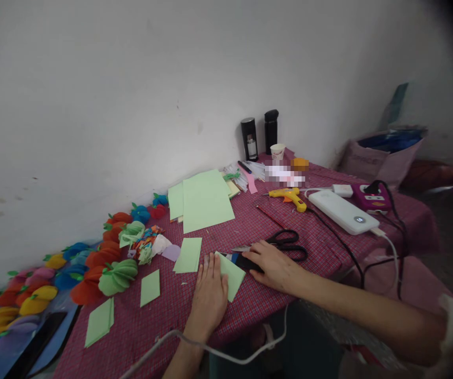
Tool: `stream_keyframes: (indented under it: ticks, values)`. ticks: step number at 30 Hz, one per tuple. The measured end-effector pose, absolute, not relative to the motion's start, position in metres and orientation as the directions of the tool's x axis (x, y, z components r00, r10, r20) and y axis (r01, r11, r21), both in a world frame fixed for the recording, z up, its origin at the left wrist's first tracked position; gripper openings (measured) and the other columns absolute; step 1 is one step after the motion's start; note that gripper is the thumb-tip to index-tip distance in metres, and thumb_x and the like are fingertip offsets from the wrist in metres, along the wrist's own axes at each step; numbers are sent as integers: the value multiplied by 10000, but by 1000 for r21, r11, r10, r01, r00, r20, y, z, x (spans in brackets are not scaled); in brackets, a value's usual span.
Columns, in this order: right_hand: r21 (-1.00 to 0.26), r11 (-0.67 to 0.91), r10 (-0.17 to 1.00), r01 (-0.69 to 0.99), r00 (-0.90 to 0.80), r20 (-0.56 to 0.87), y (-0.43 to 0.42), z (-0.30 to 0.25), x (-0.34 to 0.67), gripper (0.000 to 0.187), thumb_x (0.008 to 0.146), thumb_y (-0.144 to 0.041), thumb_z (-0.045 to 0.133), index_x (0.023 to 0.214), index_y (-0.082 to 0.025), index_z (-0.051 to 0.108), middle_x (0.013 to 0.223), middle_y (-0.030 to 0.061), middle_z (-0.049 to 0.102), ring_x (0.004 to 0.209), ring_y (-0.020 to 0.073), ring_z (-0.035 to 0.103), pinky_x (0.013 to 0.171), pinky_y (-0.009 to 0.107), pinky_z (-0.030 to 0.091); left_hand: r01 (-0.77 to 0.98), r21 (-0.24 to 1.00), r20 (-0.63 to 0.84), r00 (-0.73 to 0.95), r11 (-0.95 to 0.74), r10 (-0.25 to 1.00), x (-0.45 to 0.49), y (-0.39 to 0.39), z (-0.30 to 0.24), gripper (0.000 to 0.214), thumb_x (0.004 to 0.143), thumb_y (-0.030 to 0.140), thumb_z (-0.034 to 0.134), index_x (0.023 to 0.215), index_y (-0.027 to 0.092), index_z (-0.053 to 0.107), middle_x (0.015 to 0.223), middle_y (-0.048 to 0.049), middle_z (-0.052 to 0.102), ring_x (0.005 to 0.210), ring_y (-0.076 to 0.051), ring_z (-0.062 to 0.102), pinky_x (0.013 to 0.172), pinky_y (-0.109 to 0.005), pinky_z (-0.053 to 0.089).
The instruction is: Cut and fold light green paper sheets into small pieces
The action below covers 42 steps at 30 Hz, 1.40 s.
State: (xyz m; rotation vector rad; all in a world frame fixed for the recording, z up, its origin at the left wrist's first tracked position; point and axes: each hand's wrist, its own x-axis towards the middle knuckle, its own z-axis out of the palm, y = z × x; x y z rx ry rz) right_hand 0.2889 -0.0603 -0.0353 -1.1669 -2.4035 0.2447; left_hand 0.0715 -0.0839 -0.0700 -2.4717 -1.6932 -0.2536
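Note:
My left hand [211, 292] lies flat with its fingers stretched out, pressing a folded piece of light green paper [232, 278] against the table. At the paper's upper edge, my right hand [271, 264] is wrapped round a black stapler [249, 262] with a blue part, mostly covered by the fingers. Just behind that hand lie black-handled scissors [289, 237], with the blades pointing left. Another stack of green paper pieces [189, 255] sits beyond my left fingertips. Farther left are a small green piece [150, 288] and a small green stack [100, 322].
Large green sheets [206, 200] lie by the wall. Colourful paper pumpkins [118, 276] line the left side. A yellow glue gun [289, 197], white power bank [342, 211], purple power strip [372, 197] and cables occupy the right. A white cable [210, 347] crosses in front.

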Motion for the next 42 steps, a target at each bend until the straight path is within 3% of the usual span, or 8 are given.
stream_keyframes:
  ticks: [19, 28, 33, 37, 42]
  values:
    - [-343, 541, 826, 768, -408, 390, -46, -21, 327, 375, 753, -252, 537, 1118, -165, 542, 952, 91, 549, 929, 209, 480, 833, 348, 399, 942, 4, 207, 328, -336, 922, 74, -86, -65, 513, 879, 268, 265, 1353, 81, 210, 1398, -136, 266, 1302, -225, 181, 1026, -428, 271]
    - [-239, 459, 882, 855, -408, 234, 8, -23, 309, 325, 763, -278, 517, 1058, -156, 581, 944, 103, 575, 915, 214, 502, 838, 335, 366, 932, 186, 240, 265, -312, 934, 78, -91, -56, 519, 872, 255, 290, 1361, 112, 188, 1406, -123, 257, 1299, -217, 202, 1036, -423, 251]
    - [-202, 427, 900, 881, -393, 190, 11, -14, 306, 317, 770, -348, 513, 1018, -172, 600, 972, 111, 584, 936, 242, 498, 817, 361, 366, 931, 258, 331, 165, -257, 929, 76, -95, -39, 463, 867, 278, 331, 1309, 146, 302, 1314, -105, 412, 1217, -216, 353, 982, -405, 318]
    - [-273, 553, 832, 787, -508, 222, 5, 3, 292, 266, 809, -319, 465, 977, -173, 610, 964, 88, 606, 944, 202, 513, 827, 305, 353, 968, 209, 309, 68, -138, 948, 68, -95, -22, 365, 836, 301, 400, 1173, 178, 466, 1124, -88, 562, 1039, -225, 496, 884, -390, 374]
    - [-367, 675, 716, 640, -688, 118, 2, 16, 252, 268, 789, -331, 474, 954, -178, 619, 905, 47, 643, 805, 165, 567, 699, 242, 383, 994, 73, 166, 64, -77, 984, 62, -90, -11, 332, 812, 333, 439, 1085, 172, 538, 1004, -91, 599, 955, -226, 519, 817, -351, 370]
